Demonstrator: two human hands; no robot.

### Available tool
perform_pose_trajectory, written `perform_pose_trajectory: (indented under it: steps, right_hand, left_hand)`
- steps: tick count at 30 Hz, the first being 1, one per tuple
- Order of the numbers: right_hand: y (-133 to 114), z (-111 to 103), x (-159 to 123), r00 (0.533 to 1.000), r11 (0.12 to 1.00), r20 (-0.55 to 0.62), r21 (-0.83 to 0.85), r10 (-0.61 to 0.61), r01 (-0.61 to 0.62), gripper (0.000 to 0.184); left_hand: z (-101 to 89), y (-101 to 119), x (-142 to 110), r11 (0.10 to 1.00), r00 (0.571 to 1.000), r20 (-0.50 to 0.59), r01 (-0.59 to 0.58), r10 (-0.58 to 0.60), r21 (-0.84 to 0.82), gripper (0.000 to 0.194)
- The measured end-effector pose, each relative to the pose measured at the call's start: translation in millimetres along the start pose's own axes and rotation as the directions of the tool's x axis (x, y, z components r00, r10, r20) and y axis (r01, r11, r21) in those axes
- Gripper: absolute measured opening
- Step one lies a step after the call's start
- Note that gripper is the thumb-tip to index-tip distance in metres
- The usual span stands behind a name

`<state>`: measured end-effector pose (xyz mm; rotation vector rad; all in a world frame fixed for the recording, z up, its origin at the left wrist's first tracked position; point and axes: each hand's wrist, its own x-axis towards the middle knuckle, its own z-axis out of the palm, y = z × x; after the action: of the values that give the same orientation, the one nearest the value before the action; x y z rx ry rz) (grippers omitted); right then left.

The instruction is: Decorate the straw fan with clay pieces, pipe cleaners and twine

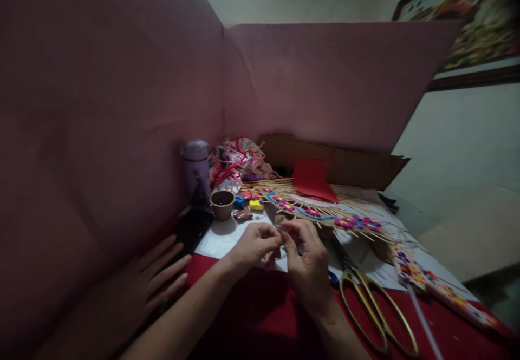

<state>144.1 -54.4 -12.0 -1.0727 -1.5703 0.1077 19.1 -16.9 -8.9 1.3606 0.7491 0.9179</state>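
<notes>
My left hand point(257, 242) and my right hand point(307, 253) meet above the near edge of the white sheet point(217, 239). Thumbs and fingertips are pinched close together on both. Whatever lies between them is too small and dim to name. Just beyond the fingers is a curved piece made of thin sticks point(303, 210), decorated with pink, yellow and blue flower shapes. Large gold-handled scissors point(365, 300) lie to the right of my right hand. Left of my fingers are a brown packet point(242, 215), a yellow packet point(255, 204) and a blue packet point(239, 202).
A small brown cup point(222, 206) with dark liquid, a purple bottle point(196, 173) and a black phone point(194, 227) stand or lie at left. Another dim hand point(162, 279) is at lower left. Behind are a pink ribbon heap point(241, 157), red paper point(312, 178) and pink partitions point(325, 78).
</notes>
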Motion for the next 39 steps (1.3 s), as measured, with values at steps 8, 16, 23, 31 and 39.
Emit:
perform_pose_trajectory:
  steps: [8,16,23,31,39]
  right_hand:
    - [6,0,-3,0.99,0.978,-0.083,-0.189,-0.111,0.094,0.019]
    - [5,0,-2,0.983,0.973,-0.126,-0.208,-0.131,0.103,0.022]
    - [8,0,-2,0.987,0.971,-0.134,-0.234,-0.083,0.049,0.03]
    - [11,-3,-2,0.99,0.943,-0.139,-0.33,0.005,-0.051,0.036]
    - [9,-2,-2,0.991,0.958,-0.132,-0.287,-0.023,-0.016,0.027]
  left_hand:
    - [5.7,-8,0,0.998,0.998,-0.026,0.055,-0.054,0.043,0.026]
    - [7.9,-8,-9,0.996,0.991,-0.109,0.084,-0.08,0.034,0.021]
    - [21.2,-5,-4,0.997,0.981,-0.181,0.062,-0.067,-0.036,0.016]
    - [31.8,9,14,0.997,0.989,-0.133,-0.054,0.059,0.047,0.004]
    - [23.4,7,11,0.997,0.99,-0.118,-0.069,0.072,0.03,0.012]
